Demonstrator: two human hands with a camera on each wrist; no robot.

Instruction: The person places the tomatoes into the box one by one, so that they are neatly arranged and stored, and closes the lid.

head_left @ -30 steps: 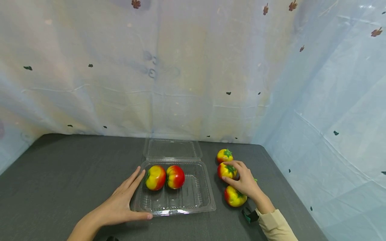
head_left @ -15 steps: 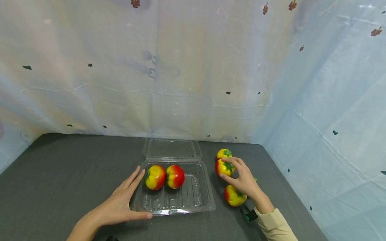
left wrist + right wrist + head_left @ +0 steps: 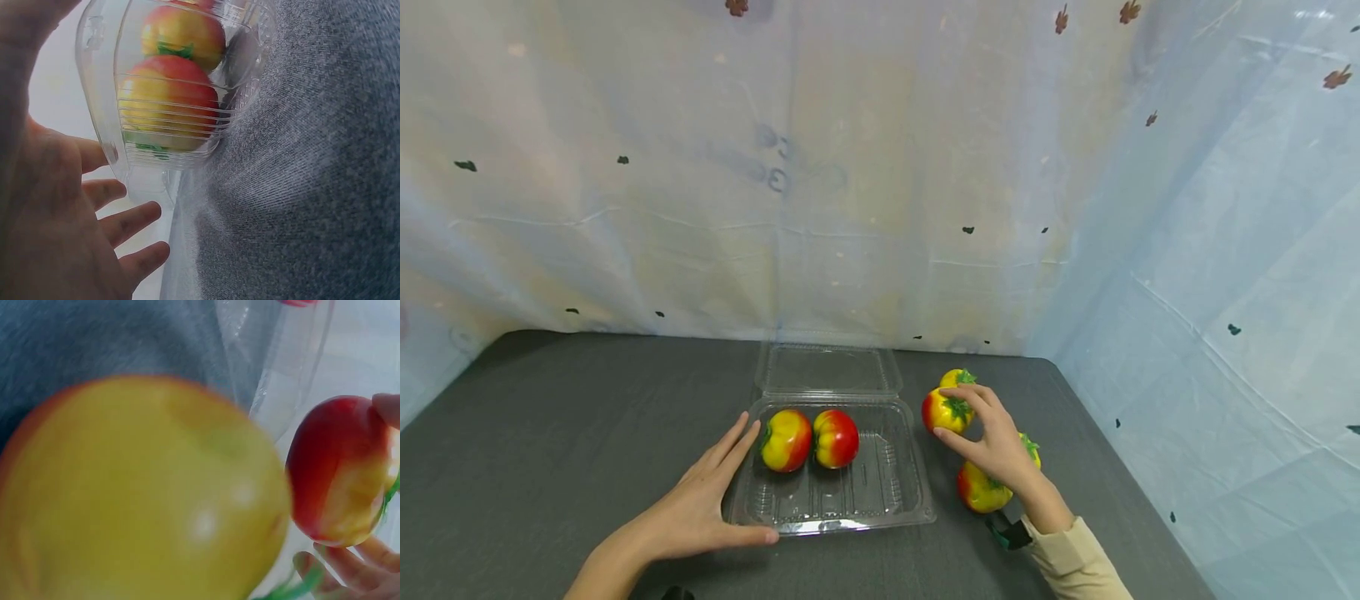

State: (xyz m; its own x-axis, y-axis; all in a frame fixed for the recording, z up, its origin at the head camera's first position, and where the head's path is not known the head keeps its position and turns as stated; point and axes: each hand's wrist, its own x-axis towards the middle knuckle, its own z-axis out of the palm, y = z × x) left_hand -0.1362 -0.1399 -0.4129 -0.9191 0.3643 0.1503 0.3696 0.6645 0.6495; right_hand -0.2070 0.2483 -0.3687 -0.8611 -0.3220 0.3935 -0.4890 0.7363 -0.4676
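Note:
My right hand (image 3: pixel 1000 442) pinches a red-and-yellow fruit with a green leafy top (image 3: pixel 937 412) between thumb and fingers, to the right of a clear plastic clamshell box. The right wrist view shows that held fruit (image 3: pixel 337 475) with fingertips on either side. Two similar fruits, a left one (image 3: pixel 786 442) and a right one (image 3: pixel 837 439), lie side by side in the box (image 3: pixel 917 500). My left hand (image 3: pixel 692 517) is spread at the box's left side, its fingers straight and its thumb at the front rim. In the left wrist view, the box wall (image 3: pixel 100 81) is by the fingers.
The box's lid (image 3: pixel 827 371) lies folded back behind it. Beneath my right arm is a near fruit (image 3: pixel 979 493), with another fruit (image 3: pixel 1033 450) partly hidden by the wrist. A far fruit (image 3: pixel 953 378) sits behind the held one. Pale sheeting (image 3: pixel 865 208) surrounds the dark table (image 3: pixel 587 417).
My right hand has moved left with the held fruit, away from the near fruit and toward the box. The fruit behind the wrist shows more now. My left hand has stayed in place.

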